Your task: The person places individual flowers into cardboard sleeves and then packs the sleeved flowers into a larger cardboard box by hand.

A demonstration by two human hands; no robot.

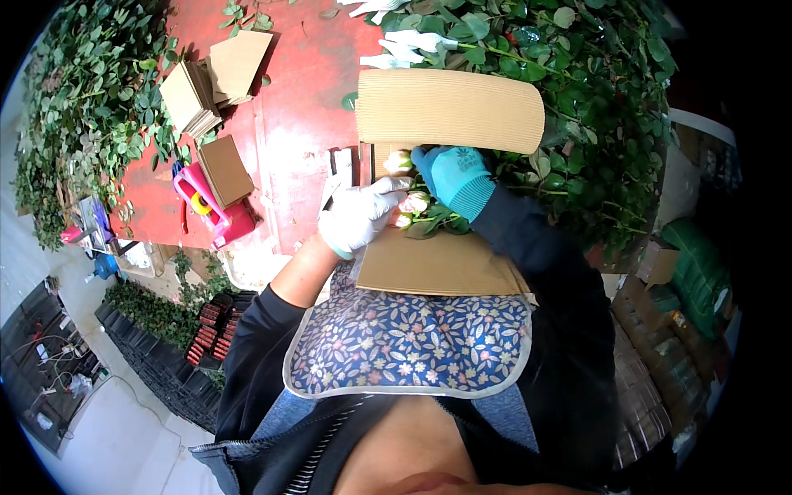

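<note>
Left hand (360,218), white-gloved: fingers reaching right, slightly bent, against the pale pink rose heads (417,201); how firmly they grip cannot be told.

Right hand (455,176), in a teal glove with blue fingers: set far and right of the left hand, fingers bent, tips beside a paler rosebud (398,162); whether it has hold of a stem cannot be told.

Rose heads: a small cluster, between the two cardboard sheets, heads to the left, leaves to the right.

Corrugated sheet (450,106), tan: just beyond the right hand, its ribbed face showing, its surface curved.

Smooth cardboard sheet (441,264), brown: on the near side of the roses, next to the wearer's apron (408,346), blue, flower-patterned, pale-edged.

Bench (305,99): red, worn, beneath the work.

White-wrapped flower heads (419,41): several, beyond the corrugated sheet.

Leafy stems (586,132): a large heap, far and right.

Cardboard pieces (191,97): stacked, tan, on the bench at left; further pieces lie against them.

Tape dispenser (235,224): pink, nearer than the stack, a brown cardboard block (226,172) beside it.

Green foliage (91,107): a dense heap, far left.

Black crates (157,342): near left, beyond the bench's edge.
</note>
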